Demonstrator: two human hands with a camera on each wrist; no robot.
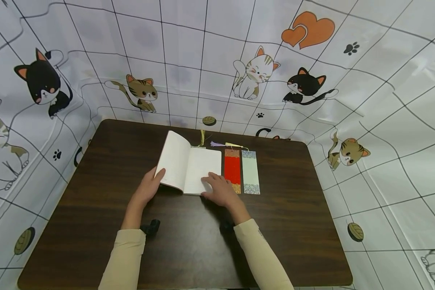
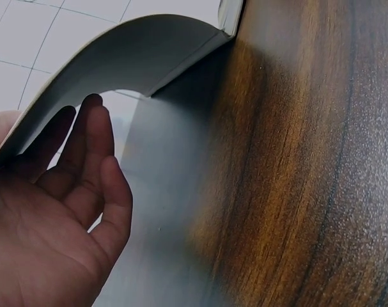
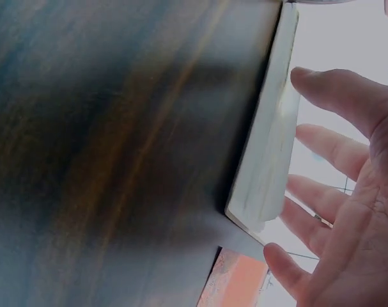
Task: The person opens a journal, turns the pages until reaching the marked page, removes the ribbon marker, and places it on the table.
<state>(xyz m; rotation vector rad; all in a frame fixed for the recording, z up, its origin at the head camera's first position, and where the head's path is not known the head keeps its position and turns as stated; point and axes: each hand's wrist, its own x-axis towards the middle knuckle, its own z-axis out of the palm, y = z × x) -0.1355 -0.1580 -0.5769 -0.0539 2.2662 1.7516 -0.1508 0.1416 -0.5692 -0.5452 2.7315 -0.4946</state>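
Observation:
An open notebook (image 1: 203,169) with blank white pages lies on the dark wooden table. My left hand (image 1: 150,185) grips its raised left side, thumb on the page and fingers behind the cover (image 2: 136,57). That side bows upward, clear of the tabletop. Over the lower right page is my right hand (image 1: 221,189), its fingers extended and fingertips right at the page. The right wrist view shows the thick page edges (image 3: 270,141) beside that thumb. Just right of the notebook lies a red bookmark (image 1: 232,167) with gold ends, and next to it a pale green bookmark (image 1: 251,171).
A purple tassel (image 1: 216,143) and a pale yellow tassel (image 1: 235,145) lie above the bookmarks. Behind the notebook a yellow-green tassel (image 1: 202,137) shows, its lower end hidden. Cat-print sheeting (image 1: 181,72) surrounds the table (image 1: 293,241) at the back and sides.

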